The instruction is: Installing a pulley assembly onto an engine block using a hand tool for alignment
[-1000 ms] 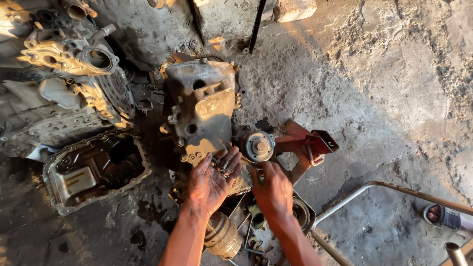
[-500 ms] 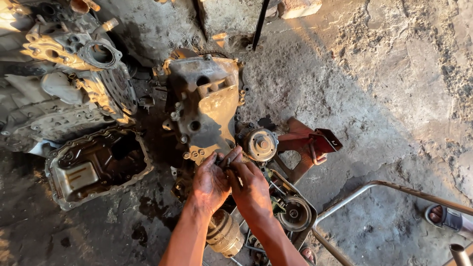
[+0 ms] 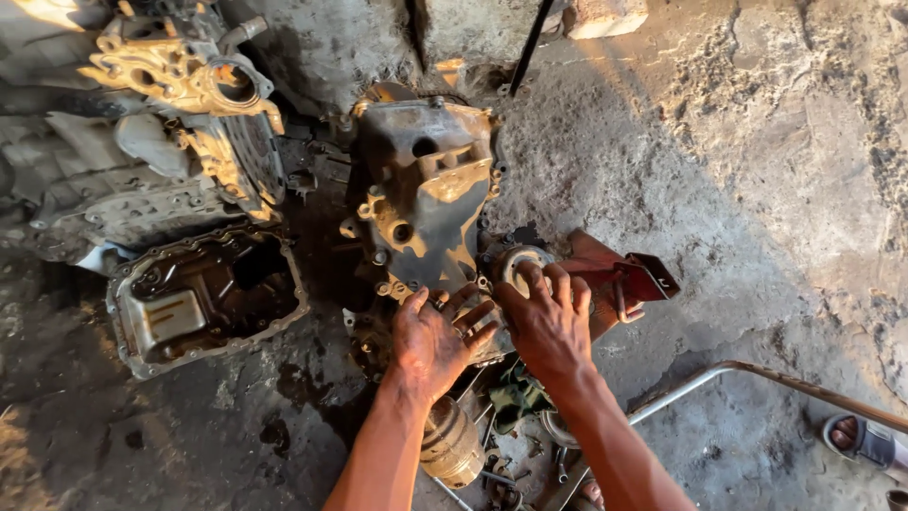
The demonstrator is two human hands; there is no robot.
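A grimy metal engine casing (image 3: pixel 426 189) lies on the concrete floor. My left hand (image 3: pixel 430 341) rests flat on its lower edge with the fingers spread. My right hand (image 3: pixel 550 322) lies beside it, fingers apart, its tips over a round silver pulley (image 3: pixel 511 260) at the casing's lower right. A red metal bracket (image 3: pixel 629 276) sits just right of the pulley. Neither hand clearly grips anything. A dirty cylindrical part (image 3: pixel 452 445) lies under my left forearm.
A black oil pan (image 3: pixel 203 298) lies open-side up at the left. A large engine block (image 3: pixel 189 95) stands at the upper left. Small tools and loose parts (image 3: pixel 530 454) lie between my arms. A bent metal tube (image 3: pixel 757 378) and a sandal (image 3: pixel 861 440) are at the lower right.
My right hand has moved from beside the left hand up and to the right onto the pulley. My left hand has stayed on the casing's lower edge. The camera has shifted slightly.
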